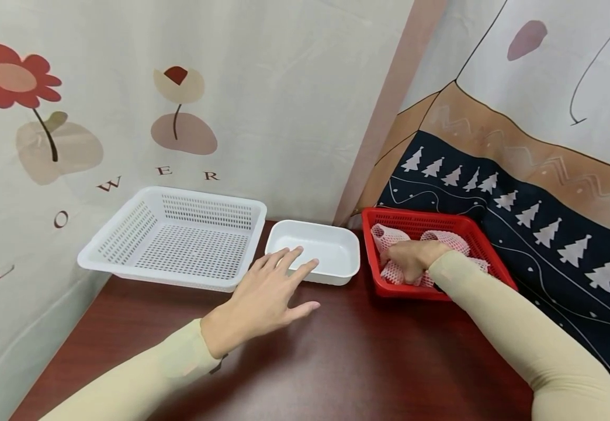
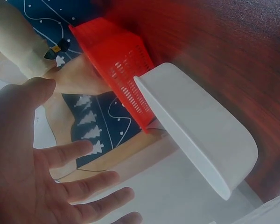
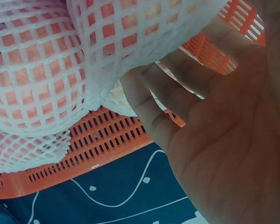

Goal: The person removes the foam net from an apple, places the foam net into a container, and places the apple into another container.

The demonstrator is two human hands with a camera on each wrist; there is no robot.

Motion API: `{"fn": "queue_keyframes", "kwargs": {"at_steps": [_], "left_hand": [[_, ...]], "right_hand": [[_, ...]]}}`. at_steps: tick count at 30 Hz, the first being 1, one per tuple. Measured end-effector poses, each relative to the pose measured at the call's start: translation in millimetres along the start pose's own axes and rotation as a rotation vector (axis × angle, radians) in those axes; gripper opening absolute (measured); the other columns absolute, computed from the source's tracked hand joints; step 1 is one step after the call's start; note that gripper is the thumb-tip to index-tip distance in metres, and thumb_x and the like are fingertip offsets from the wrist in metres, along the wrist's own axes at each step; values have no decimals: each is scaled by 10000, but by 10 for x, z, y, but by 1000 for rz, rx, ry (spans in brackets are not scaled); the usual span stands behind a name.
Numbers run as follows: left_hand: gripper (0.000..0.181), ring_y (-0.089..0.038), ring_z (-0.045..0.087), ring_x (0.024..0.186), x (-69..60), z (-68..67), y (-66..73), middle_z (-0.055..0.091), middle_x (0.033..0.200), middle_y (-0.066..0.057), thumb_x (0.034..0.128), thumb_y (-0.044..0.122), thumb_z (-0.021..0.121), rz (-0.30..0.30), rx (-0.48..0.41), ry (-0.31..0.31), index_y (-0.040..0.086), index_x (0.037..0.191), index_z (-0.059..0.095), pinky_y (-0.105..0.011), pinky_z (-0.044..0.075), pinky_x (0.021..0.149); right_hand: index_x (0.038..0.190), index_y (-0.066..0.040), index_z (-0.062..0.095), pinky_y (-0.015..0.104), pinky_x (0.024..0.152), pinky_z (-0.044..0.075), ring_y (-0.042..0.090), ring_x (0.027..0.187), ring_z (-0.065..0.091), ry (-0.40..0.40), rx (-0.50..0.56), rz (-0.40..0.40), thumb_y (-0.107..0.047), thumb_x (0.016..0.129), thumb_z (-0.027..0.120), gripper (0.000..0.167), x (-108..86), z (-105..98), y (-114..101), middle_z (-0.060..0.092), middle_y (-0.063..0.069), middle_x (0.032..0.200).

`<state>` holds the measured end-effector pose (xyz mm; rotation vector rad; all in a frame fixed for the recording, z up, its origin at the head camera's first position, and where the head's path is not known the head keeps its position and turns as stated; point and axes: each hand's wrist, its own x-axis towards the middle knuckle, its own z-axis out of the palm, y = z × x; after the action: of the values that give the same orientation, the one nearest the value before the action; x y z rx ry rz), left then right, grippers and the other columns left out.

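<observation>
Left hand (image 1: 263, 297): spread wide, near white tray (image 1: 333, 251), worktop's (image 1: 373, 362) far edge.
Right hand (image 1: 411, 258): touching foam net (image 3: 135, 42) in red basket (image 1: 418, 220), far right corner; I can't tell its grip.

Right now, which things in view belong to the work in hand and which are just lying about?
Likely in the work:
foam-netted pieces, touched by the right hand
red slotted basket holding them
white tray, probably, near the left hand

Apparently background:
white perforated basket, role unclear
flower-print curtain
tree-print cloth

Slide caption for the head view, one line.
Right hand in the red basket among foam nets; left hand spread near the white tray.
</observation>
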<state>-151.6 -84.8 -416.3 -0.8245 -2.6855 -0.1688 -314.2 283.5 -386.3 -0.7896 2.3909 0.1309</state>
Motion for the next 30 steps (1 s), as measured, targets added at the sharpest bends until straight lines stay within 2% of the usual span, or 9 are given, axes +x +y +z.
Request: {"fn": "queue_keyframes", "kwargs": {"at_steps": [3,10,17,19,23,25,30], "left_hand": [[790,-441,646,1539,14,-6,10,598,1736,-168,1054,727,716,5,5,4,269,1687,593,-639,594,1184],[802,-443,650,1535,42,-9,40,602,1734,-158,1053,746,703,9,-2,-2,275,1692,589,-652,590,1185],[805,-432,648,1539,73,14,49,593,1744,-147,1059,751,691,-1,-10,-24,287,1706,577,-643,594,1182],[804,-435,649,1537,78,26,48,593,1743,-152,1060,750,691,-4,-15,-31,284,1706,579,-644,594,1186],[803,-443,645,1542,97,39,52,589,1747,-156,1061,746,693,-8,-34,-41,277,1705,585,-651,591,1197],[802,-441,640,1550,110,47,51,583,1755,-151,1065,747,687,-12,-40,-50,280,1709,582,-654,586,1205],[797,-431,635,1559,147,73,55,576,1764,-140,1073,746,679,-14,-50,-64,284,1714,575,-654,583,1213]], "right_hand": [[1456,-174,772,453,1075,643,233,1152,626,11,5,-3,47,753,895,748,-12,-7,13,767,48,1341],[1513,-123,708,478,1097,674,228,1140,664,30,32,20,-94,820,977,745,-49,-21,30,753,57,1316],[1582,-117,637,638,1256,568,274,1238,659,80,68,53,-144,816,988,843,-118,-12,70,729,96,1452],[1598,-146,623,673,1248,562,286,1246,647,90,81,70,-162,809,985,869,-149,-15,73,722,101,1456],[1606,-175,603,641,1188,607,258,1166,664,110,96,89,-221,841,987,858,-195,-25,63,749,62,1312],[1611,-170,594,633,1180,609,251,1162,668,121,96,84,-244,860,982,849,-214,-29,49,748,53,1299],[1620,-193,588,708,1184,582,317,1285,629,169,77,80,-277,850,967,862,-288,-48,7,696,123,1446]]}}
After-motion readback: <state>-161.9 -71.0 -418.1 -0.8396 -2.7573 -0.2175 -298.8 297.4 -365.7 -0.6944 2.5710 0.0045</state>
